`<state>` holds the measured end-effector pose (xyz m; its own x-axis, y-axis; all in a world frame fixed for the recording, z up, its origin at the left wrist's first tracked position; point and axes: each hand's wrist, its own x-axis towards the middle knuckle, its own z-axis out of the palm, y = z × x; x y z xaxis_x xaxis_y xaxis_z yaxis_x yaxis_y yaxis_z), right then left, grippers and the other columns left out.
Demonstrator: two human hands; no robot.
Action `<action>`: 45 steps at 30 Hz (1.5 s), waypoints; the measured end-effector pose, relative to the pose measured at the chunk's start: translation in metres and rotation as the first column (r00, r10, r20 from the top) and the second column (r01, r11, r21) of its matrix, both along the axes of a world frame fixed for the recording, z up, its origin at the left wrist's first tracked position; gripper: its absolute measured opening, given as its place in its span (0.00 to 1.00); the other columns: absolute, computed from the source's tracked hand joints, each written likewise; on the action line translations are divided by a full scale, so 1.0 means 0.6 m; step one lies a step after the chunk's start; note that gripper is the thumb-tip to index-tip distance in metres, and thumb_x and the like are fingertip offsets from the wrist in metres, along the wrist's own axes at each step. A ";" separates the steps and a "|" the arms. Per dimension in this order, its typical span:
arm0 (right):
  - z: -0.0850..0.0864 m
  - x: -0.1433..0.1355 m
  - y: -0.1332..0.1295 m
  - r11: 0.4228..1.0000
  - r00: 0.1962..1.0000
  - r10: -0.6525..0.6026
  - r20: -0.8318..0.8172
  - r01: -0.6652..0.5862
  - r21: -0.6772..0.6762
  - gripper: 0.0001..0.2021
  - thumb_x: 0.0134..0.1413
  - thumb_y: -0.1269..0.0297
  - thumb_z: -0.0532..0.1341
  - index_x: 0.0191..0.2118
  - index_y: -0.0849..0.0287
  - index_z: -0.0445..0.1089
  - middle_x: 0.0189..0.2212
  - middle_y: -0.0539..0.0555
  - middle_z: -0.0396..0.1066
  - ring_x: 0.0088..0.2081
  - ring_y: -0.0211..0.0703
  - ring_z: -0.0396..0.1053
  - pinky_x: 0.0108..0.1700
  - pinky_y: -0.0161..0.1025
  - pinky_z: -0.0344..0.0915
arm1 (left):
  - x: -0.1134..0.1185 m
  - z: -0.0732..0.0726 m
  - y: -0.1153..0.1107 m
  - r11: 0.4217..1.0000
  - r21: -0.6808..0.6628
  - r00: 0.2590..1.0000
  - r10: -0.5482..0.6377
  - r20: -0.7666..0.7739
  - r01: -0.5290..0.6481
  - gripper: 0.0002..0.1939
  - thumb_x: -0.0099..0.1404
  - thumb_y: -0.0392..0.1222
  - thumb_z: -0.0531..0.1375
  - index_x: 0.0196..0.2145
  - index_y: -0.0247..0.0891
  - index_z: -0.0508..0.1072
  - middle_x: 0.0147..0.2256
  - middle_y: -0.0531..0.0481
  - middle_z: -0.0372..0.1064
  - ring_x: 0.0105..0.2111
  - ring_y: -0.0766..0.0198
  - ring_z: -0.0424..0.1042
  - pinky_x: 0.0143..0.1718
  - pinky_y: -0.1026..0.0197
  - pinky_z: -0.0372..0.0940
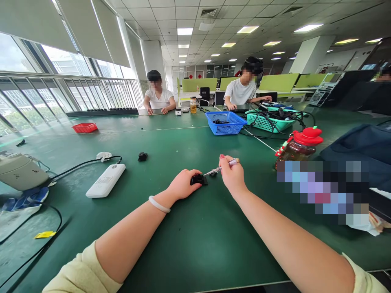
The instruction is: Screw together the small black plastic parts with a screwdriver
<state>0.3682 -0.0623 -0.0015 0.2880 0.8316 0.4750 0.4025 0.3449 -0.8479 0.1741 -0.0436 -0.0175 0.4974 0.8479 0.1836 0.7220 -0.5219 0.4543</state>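
Here at the green-topped desk (pixel 189 248), the left hand (pixel 183 184) has its fingers curled round the left side of a small black plastic part (pixel 198 179), pinching it low against the surface, a white band on the wrist. In from the right comes the right hand (pixel 232 176), thumb and fingers pressed together on the handle of a slim screwdriver (pixel 215 170). It slants down to the left, its metal tip right at the part's right side; whether it touches is too small to tell. Just beside, a little dark piece (pixel 214 174) sits partly behind the tool.

Over to the left lies a white rectangular power bank (pixel 105 181), with a small black block (pixel 142 156) beyond its far end. Far left, a shallow red plastic tray (pixel 85 128); far right of centre, a blue plastic basket (pixel 226 127) next to a green plastic basket (pixel 262 123) heaped with black cables. Nearer on the right stands a red-lidded clear bottle (pixel 297 151). Two people in white tops sit at the far side.
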 end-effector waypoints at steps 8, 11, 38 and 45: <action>-0.011 -0.038 0.006 0.986 0.937 0.162 0.309 -0.164 -0.019 0.22 0.59 0.46 0.52 0.20 0.55 0.55 0.14 0.45 0.56 0.19 0.35 0.53 0.23 0.33 0.50 | -0.002 -0.011 0.005 0.996 0.061 0.997 -0.065 0.030 0.063 0.19 0.61 0.43 0.61 0.51 0.41 0.73 0.43 0.47 0.76 0.44 0.54 0.72 0.49 0.52 0.67; -0.017 -0.040 0.019 0.995 0.961 0.099 0.260 -0.098 -0.018 0.24 0.56 0.44 0.54 0.19 0.55 0.50 0.13 0.45 0.55 0.18 0.35 0.51 0.23 0.34 0.50 | -0.002 -0.011 0.004 0.995 0.082 0.998 -0.062 0.015 0.060 0.19 0.63 0.43 0.61 0.51 0.41 0.72 0.43 0.47 0.76 0.44 0.54 0.72 0.49 0.51 0.67; 0.009 0.027 0.005 0.999 0.952 0.006 0.307 -0.019 0.038 0.24 0.63 0.47 0.50 0.19 0.55 0.59 0.15 0.47 0.58 0.20 0.37 0.55 0.26 0.35 0.52 | 0.015 0.015 -0.038 0.928 0.361 0.949 0.188 -0.253 -0.088 0.26 0.67 0.59 0.53 0.50 0.36 0.72 0.51 0.37 0.67 0.51 0.46 0.66 0.53 0.45 0.63; -0.002 0.027 0.011 1.000 0.908 -0.022 0.418 0.010 0.030 0.24 0.62 0.50 0.51 0.17 0.56 0.51 0.13 0.47 0.51 0.18 0.36 0.48 0.23 0.36 0.46 | 0.020 -0.009 -0.018 0.967 0.209 0.989 -0.139 -0.050 0.146 0.31 0.69 0.54 0.55 0.65 0.43 0.57 0.63 0.41 0.59 0.64 0.50 0.56 0.64 0.44 0.53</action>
<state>0.3843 -0.0558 -0.0029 0.0713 0.8140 0.5765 0.7241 0.3553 -0.5912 0.1859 -0.0547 -0.0229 0.6193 0.7116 0.3318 0.6465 -0.7020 0.2988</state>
